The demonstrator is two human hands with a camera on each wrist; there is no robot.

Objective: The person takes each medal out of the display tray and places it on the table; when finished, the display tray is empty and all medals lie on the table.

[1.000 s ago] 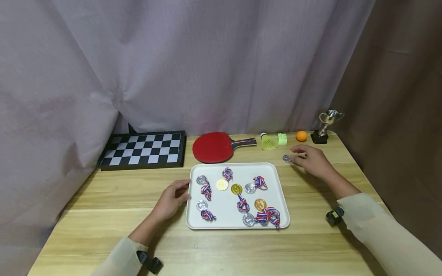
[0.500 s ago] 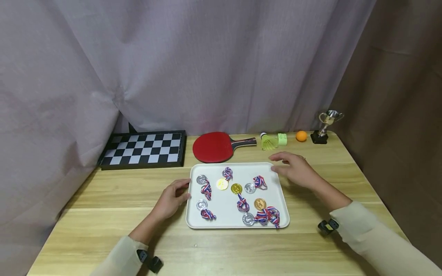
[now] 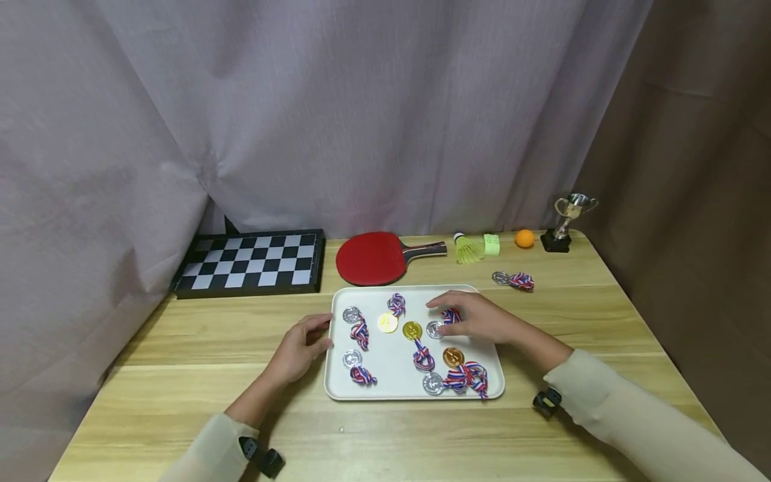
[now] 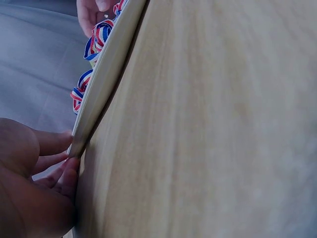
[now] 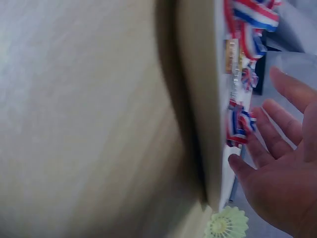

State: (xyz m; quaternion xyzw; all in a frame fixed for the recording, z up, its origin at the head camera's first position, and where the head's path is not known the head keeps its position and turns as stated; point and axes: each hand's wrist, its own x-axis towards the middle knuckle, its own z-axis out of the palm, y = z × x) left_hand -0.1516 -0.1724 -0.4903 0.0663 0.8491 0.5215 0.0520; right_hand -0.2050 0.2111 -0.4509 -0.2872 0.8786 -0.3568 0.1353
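A white tray (image 3: 385, 385) bears several gold and silver medals with striped red, white and blue ribbons, among them a gold medal (image 3: 412, 330). My left hand (image 3: 298, 351) holds the tray's left edge; in the left wrist view, fingertips (image 4: 62, 142) lie against the rim. Over the tray's upper right part, my right hand (image 3: 476, 318) hovers with its fingers spread around a silver medal (image 3: 434, 329), partly covering its ribbon. The right wrist view shows the fingers near that ribbon (image 5: 238, 125) with nothing gripped. Another silver medal (image 3: 500, 278) lies on the table beyond the tray.
Along the back of the wooden table (image 3: 385, 442) are a chessboard (image 3: 249, 261), a red table tennis bat (image 3: 370, 259), a yellow shuttlecock (image 3: 468, 249), a light green block (image 3: 491, 244), an orange ball (image 3: 525, 238) and a trophy cup (image 3: 563, 224). Grey curtains (image 3: 361, 120) stand behind.
My right hand has let go of the silver medal on the table behind the tray's right side. It has moved left and nearer, over the tray. My left hand has stayed put.
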